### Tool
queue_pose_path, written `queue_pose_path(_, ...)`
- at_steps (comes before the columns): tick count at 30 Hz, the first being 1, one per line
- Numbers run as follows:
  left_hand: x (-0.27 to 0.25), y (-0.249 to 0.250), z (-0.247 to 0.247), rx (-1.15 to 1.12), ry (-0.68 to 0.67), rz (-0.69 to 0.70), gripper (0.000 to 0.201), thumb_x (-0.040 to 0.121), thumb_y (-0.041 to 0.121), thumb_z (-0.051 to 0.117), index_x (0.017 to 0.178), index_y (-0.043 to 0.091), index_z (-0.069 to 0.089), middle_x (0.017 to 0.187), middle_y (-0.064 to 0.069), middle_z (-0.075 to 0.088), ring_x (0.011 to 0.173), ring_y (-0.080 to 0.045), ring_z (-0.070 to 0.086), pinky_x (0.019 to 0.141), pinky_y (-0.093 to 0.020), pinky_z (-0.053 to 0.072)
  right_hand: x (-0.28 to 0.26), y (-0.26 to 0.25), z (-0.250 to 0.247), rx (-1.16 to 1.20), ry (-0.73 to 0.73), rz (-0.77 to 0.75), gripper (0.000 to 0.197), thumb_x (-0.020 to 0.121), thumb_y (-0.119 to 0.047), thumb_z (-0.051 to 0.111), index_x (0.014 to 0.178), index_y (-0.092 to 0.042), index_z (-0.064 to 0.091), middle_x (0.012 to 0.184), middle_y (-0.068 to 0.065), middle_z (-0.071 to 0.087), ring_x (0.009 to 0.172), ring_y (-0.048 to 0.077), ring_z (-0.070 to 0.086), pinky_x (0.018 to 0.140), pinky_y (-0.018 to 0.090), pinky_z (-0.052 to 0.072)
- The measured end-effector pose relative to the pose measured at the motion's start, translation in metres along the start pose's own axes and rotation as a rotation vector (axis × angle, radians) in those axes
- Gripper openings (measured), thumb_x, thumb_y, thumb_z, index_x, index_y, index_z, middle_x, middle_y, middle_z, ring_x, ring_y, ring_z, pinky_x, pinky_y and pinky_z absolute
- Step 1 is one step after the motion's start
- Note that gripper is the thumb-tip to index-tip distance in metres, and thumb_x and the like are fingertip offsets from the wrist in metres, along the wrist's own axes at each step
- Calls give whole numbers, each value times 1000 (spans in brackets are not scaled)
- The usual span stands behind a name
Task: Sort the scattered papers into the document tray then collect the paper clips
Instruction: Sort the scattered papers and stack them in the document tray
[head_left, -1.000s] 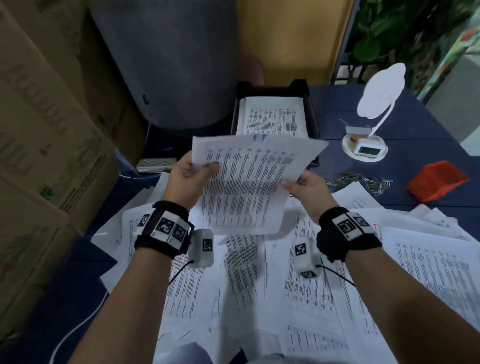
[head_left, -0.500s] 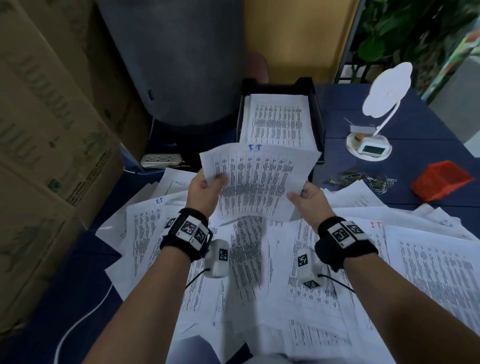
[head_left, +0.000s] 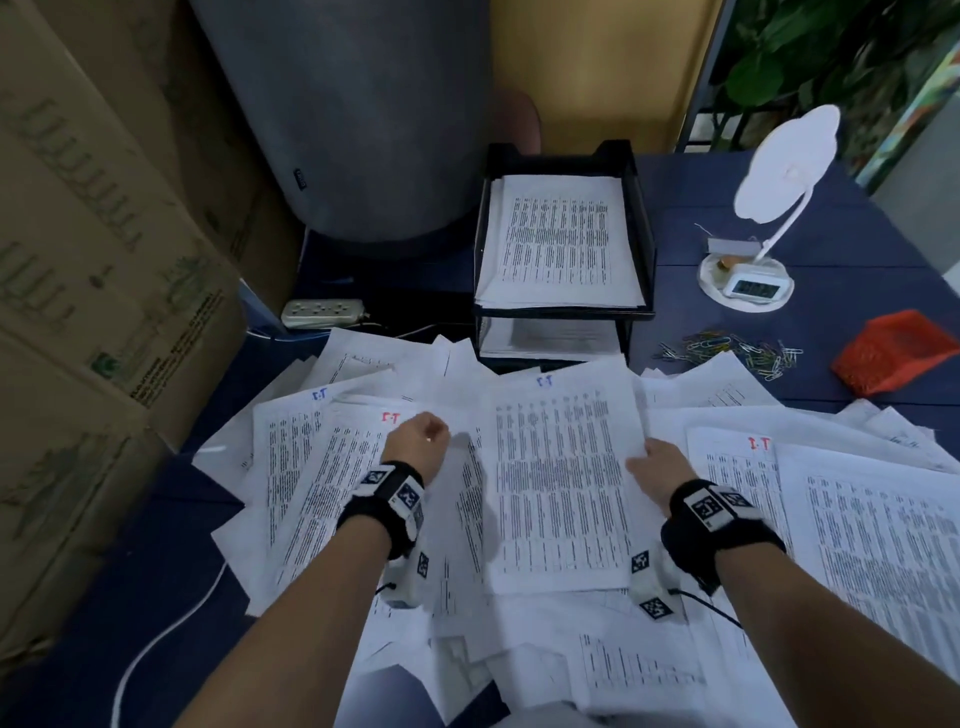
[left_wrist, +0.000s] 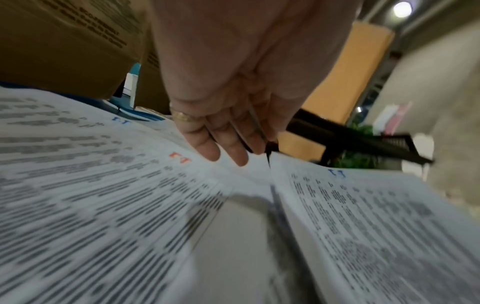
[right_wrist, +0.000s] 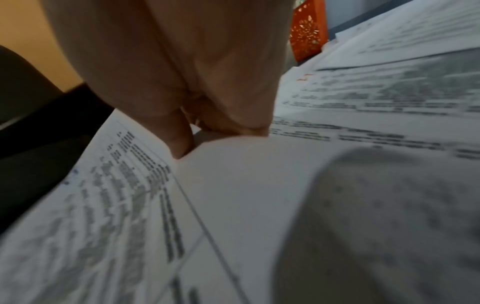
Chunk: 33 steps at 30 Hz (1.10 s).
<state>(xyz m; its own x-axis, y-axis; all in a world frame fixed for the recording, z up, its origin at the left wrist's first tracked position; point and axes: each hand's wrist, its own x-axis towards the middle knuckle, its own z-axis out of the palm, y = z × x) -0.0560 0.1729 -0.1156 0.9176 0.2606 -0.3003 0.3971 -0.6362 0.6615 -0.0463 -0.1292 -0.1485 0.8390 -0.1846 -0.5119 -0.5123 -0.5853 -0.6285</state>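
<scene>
A printed sheet with a blue mark (head_left: 561, 467) lies flat on top of the scattered papers (head_left: 857, 545) in front of me. My right hand (head_left: 649, 462) is at its right edge, thumb on top and fingers curled beside it (right_wrist: 197, 142). My left hand (head_left: 421, 436) hangs over the pile just left of that sheet, fingers relaxed and holding nothing (left_wrist: 228, 144). The black two-tier document tray (head_left: 563, 312) stands behind the pile with a stack of sheets (head_left: 561, 239) in its top tier. Coloured paper clips (head_left: 727, 351) lie loose to the tray's right.
An orange mesh basket (head_left: 893, 358) sits right of the clips. A white lamp with a clock base (head_left: 748, 280) stands at the back right. Cardboard boxes (head_left: 104, 260) wall off the left. A grey cylinder (head_left: 353, 114) and a power strip (head_left: 322, 312) are behind.
The blue-marked sheet, held up in both hands before, now lies on the pile. My left hand has let go and moved left; both hands have dropped lower.
</scene>
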Motion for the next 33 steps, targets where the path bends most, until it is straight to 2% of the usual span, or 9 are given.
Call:
queue_pose_path(4, -6, -14, 19, 510, -105, -64, 51, 79, 46, 62, 123, 24, 48, 126, -4, 48, 117, -26, 45, 97, -49, 42, 4, 6, 0, -70, 33, 36, 32, 89, -8, 45, 118, 1, 56, 114, 20, 62, 101, 34, 60, 87, 37, 50)
queue_pose_path(7, -6, -19, 30, 567, -150, -108, 80, 71, 59, 66, 133, 23, 31, 135, -7, 34, 128, -31, 34, 98, -59, 38, 4, 8, 0, -101, 19, 37, 29, 90, -7, 45, 116, 2, 57, 112, 20, 63, 97, 32, 60, 80, 33, 47)
queue_pose_path(12, -1, -16, 34, 599, -161, -85, 64, 79, 44, 61, 126, 16, 27, 127, -13, 37, 119, -34, 37, 93, -55, 44, 3, 11, -1, -90, 1, 50, 38, 92, -6, 45, 129, 3, 48, 127, 18, 55, 106, 30, 55, 86, 32, 44)
queue_pose_path(16, -7, -14, 39, 615, -136, -45, 48, 85, 22, 56, 124, 15, 29, 121, -13, 42, 117, -34, 41, 89, -50, 48, 6, 12, -1, -77, -6, 50, 46, 92, -8, 47, 137, 3, 41, 139, 19, 47, 121, 32, 50, 100, 39, 42)
queue_pose_path(20, -9, -12, 32, 702, -59, 34, 45, 88, 4, 48, 129, 9, 28, 117, -15, 48, 106, -32, 54, 79, -37, 51, 7, 13, -2, -92, -26, 55, 44, 91, -9, 47, 134, 3, 46, 135, 18, 51, 116, 31, 53, 95, 35, 44)
queue_pose_path(25, -14, 14, 11, 480, -9, 2, 18, 94, 12, 42, 109, 5, 43, 103, -15, 58, 89, -31, 57, 67, -32, 41, 12, 17, -1, -90, -39, 63, 46, 88, -13, 48, 132, 0, 47, 135, 17, 51, 122, 33, 49, 105, 45, 40)
queue_pose_path(28, -29, 41, 23, 167, 2, 8, 7, 94, 12, 46, 98, 8, 42, 87, -8, 55, 73, -23, 54, 62, -31, 46, 13, 20, -2, -70, -58, 69, 49, 87, -14, 49, 134, -1, 45, 138, 15, 49, 125, 32, 47, 106, 46, 40)
queue_pose_path(31, -50, 65, 45, -198, -176, 52, 14, 96, 20, 51, 100, 9, 43, 89, -7, 56, 73, -20, 58, 72, -34, 57, 14, 20, -2, -74, -79, 69, 48, 87, -16, 50, 133, -1, 46, 136, 13, 50, 124, 32, 48, 104, 43, 42)
queue_pose_path(33, -59, 73, 56, -415, -322, 41, 29, 94, 34, 55, 108, 11, 44, 98, -10, 59, 79, -21, 63, 78, -37, 58, 13, 17, -3, -77, -71, 62, 34, 90, -12, 48, 120, 3, 51, 123, 16, 54, 114, 32, 52, 94, 36, 44)
